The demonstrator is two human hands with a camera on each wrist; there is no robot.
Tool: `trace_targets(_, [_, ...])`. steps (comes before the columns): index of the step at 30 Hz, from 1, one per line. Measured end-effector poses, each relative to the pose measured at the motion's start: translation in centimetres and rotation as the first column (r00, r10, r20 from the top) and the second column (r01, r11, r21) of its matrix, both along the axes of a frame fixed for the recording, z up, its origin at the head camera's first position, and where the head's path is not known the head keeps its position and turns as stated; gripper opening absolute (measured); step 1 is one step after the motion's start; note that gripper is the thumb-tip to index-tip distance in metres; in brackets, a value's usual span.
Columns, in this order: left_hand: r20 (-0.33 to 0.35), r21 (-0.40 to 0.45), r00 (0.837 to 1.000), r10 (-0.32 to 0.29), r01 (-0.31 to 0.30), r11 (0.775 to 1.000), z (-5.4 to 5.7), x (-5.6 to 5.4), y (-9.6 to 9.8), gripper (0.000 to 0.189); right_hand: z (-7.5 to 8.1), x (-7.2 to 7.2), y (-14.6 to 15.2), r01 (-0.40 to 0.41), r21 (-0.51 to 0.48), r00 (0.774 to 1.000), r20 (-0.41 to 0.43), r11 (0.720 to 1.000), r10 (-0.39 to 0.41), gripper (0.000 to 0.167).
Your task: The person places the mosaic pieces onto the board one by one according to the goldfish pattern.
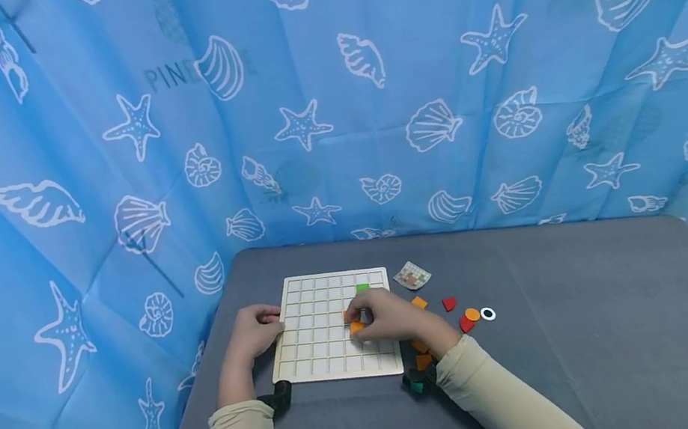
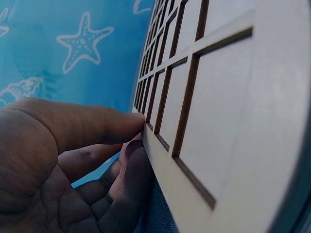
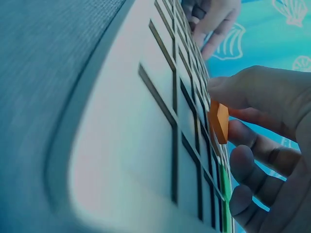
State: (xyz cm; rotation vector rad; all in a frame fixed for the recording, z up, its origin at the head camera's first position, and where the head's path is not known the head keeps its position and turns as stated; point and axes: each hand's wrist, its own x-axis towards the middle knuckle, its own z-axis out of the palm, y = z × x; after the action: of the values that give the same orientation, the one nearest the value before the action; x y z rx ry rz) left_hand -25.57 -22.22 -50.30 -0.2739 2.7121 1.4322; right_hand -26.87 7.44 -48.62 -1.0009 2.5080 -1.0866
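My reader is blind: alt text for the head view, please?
A person's right hand pinches an orange piece at a pale gridded board, whose edge the left hand holds. Red and orange pieces lie to the right; a blue seashell-print curtain hangs behind.

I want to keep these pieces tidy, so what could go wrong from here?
The orange piece in the right hand might slip or land askew on the board. The right arm could brush the loose orange pieces beside it. The board might shift if the left hand leaves its edge.
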Motion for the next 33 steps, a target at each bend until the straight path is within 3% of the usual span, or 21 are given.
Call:
trace_targets(11, [0.010, 0.003, 1.000, -0.012, 0.012, 1.000, 0.1, -0.1, 0.0, 0.032, -0.3, -0.2, -1.5, -0.011, 0.007, 1.000, -0.002, 1.000, 0.011, 0.017])
trace_targets(33, [0.024, 0.011, 1.000, -0.001, 0.001, 1.000, 0.2, 0.0, 0.0, 0.031, -0.2, 0.0, -0.3, 0.020, 0.054, 1.000, -0.009, 0.998, -0.019, 0.016])
